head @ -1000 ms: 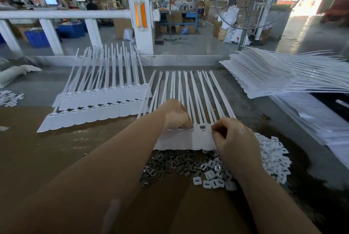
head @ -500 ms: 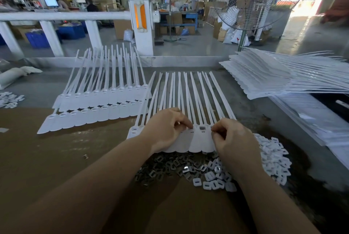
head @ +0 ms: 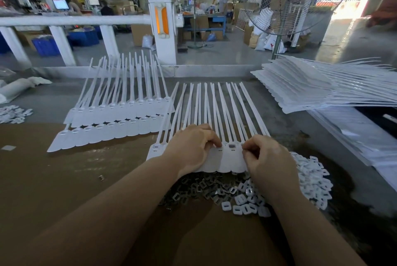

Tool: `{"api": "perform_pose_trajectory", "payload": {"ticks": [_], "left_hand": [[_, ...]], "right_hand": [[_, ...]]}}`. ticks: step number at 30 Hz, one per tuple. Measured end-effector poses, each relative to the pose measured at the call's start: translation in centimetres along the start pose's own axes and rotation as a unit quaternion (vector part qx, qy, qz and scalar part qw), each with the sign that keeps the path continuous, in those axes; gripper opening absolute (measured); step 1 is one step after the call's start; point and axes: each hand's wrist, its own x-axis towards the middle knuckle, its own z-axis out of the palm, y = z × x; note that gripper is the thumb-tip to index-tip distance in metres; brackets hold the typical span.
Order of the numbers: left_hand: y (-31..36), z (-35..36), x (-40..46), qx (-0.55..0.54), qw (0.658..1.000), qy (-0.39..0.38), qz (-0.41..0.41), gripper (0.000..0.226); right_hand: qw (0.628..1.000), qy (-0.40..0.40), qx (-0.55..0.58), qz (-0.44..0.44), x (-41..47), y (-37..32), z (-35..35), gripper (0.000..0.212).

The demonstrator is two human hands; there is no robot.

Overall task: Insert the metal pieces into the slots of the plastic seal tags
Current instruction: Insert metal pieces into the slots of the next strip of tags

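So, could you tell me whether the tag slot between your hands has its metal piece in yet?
In: the slot shows a dark metallic insert.
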Motion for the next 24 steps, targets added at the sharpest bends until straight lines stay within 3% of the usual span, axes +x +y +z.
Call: {"api": "perform_pose_trajectory", "payload": {"ticks": [6, 12, 18, 24], "left_hand": [[-0.3, -0.4, -0.2, -0.060, 0.998, -0.023, -0.025, 0.025], [1.3, -0.8, -1.5, -0.048, 0.999, 0.012, -0.003, 0.014], [4.0, -1.3, -3.0, -0.087, 0.976, -0.170, 0.108, 0.013], [4.3, -0.6, -3.3, -0.019, 0.972, -0.191, 0.135, 0.020]], "right_hand": [[1.000, 0.021, 0.001, 0.015, 0.3, 0.1, -0.5, 0.007], [0.997, 0.044, 0.046, 0.047, 0.6, 0.1, -0.6, 0.008], [0.995, 0.033, 0.083, 0.053, 0.4, -0.2, -0.7, 0.010], [0.996, 0.034, 0.072, 0.047, 0.4, -0.2, -0.6, 0.009]]}}
